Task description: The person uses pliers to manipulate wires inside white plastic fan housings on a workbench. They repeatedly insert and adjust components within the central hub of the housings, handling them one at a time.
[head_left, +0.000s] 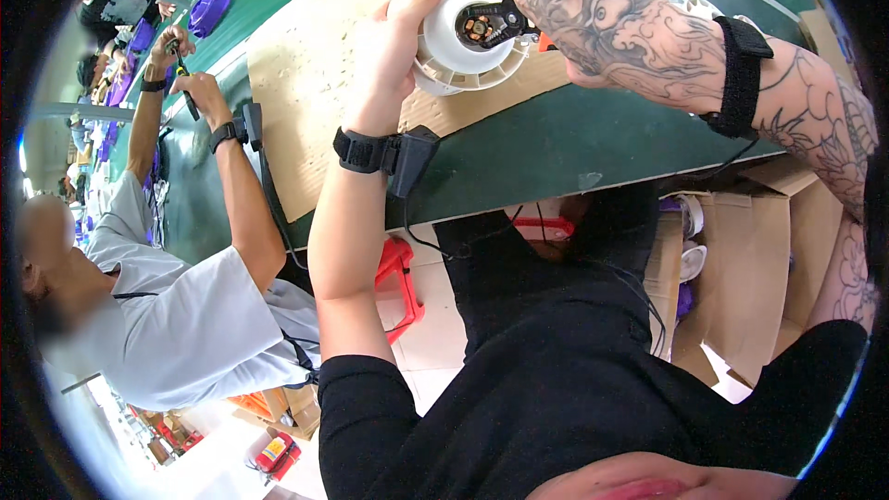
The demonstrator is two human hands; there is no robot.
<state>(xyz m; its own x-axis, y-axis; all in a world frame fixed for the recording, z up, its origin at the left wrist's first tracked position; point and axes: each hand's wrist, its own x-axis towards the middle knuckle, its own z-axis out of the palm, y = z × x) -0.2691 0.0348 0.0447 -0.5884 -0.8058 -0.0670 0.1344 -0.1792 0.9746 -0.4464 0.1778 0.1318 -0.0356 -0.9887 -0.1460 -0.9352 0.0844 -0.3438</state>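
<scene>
Nearest the camera was the wearer's black shirt [556,389], with both bare forearms reaching from it to the worktop [519,143]. The white housing [443,35], round and cup-shaped with a ribbed outer rim, was over the cardboard sheet [315,65] on that worktop; whether it touched the sheet could not be told. The left hand [394,51] had it by the left side, thumb laid along the rim and fingers curled partly closed, their tips hidden behind. The right hand [593,18] had its fingers closed around a black-headed tool [506,20]; how tightly could not be told. The tool's head reached into the cup, over the copper windings [480,31].

The housing looked like stiff moulded plastic, probably light enough for one hand, with any weight likely gathered at the metal centre. Its smooth cup wall might slip under the fingers, so the ribbed rim seemed the better hold. The thin ribs could crack if pinched hard, and the windings looked easily nicked, so fingers belonged outside.

To the left, a co-worker in a pale shirt [194,315] held another hand tool.
</scene>
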